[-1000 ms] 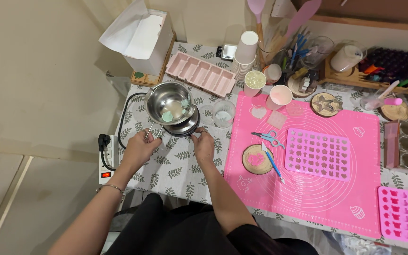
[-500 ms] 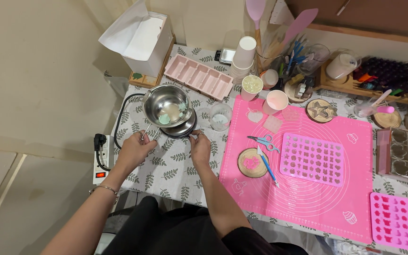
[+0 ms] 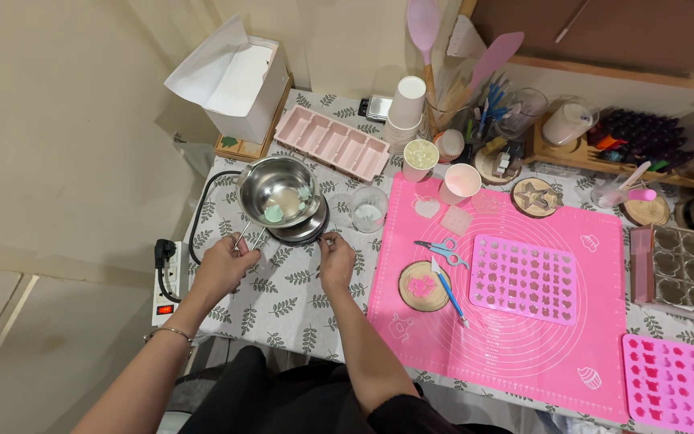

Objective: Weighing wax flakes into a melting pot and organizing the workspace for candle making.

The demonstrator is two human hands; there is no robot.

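A small steel pot point(image 3: 279, 197) with pale green and white lumps in it sits on a round black hot plate point(image 3: 307, 229) near the table's left end. My left hand point(image 3: 222, 269) grips the pot's thin wire handle point(image 3: 249, 237) at the front left. My right hand point(image 3: 336, 259) rests at the hot plate's front right edge, fingertips touching it. A clear cup point(image 3: 368, 210) stands just right of the pot.
A pink silicone mat point(image 3: 524, 354) carries a pink grid mould point(image 3: 524, 277), blue scissors point(image 3: 442, 249), a wooden disc point(image 3: 423, 285) and a blue pen point(image 3: 450, 296). A long pink mould point(image 3: 332, 143), paper cups point(image 3: 407, 100) and a white box point(image 3: 246, 80) stand behind. A power strip point(image 3: 166, 277) hangs at left.
The camera has shifted slightly. Both hands have stayed by the pot and hot plate, the left one now closed on the wire handle.
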